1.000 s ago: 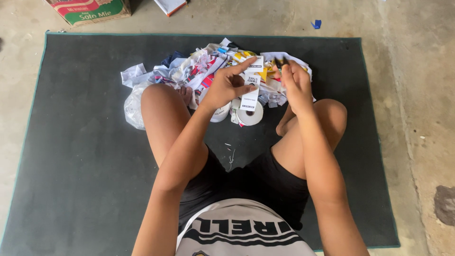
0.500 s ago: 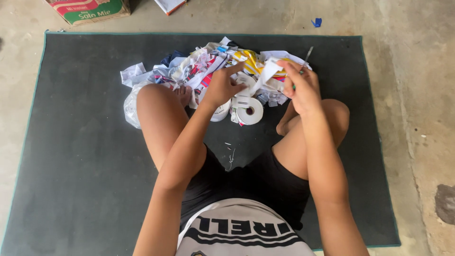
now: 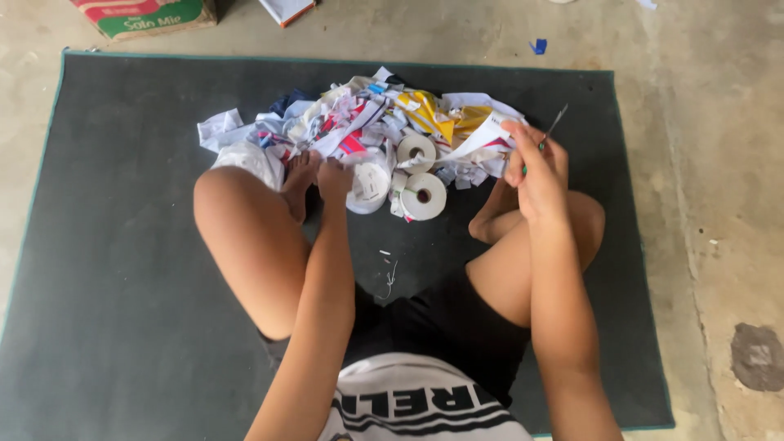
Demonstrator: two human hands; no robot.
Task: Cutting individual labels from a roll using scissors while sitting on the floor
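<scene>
A dark mat (image 3: pixel 122 245) covered most of the concrete floor (image 3: pixel 719 163), and the person sat cross-legged on it, knees spread. Ahead of the legs lay a heap of paper scraps (image 3: pixel 359 122), white mixed with red, blue and yellow pieces, spilling from one knee toward the other. At the top edge stood a green and red cardboard box (image 3: pixel 147 15).

Against the near side of the heap lay two white tape rolls (image 3: pixel 425 196), one above the other, with a third roll (image 3: pixel 369 184) just to their left.

The left hand (image 3: pixel 333 175) had reached down to the edge of the heap, its fingers curled and closed on the scraps beside that third roll; exactly what they pinched could not be made out. The right hand (image 3: pixel 535 167) was raised above the right knee, fingers closed around a white paper strip (image 3: pixel 482 139) that ran back into the heap, and around thin scissors (image 3: pixel 555 124) whose metal tip stuck out past the fingertips.

A small blue scrap (image 3: pixel 537 46) lay on the floor beyond the mat.
</scene>
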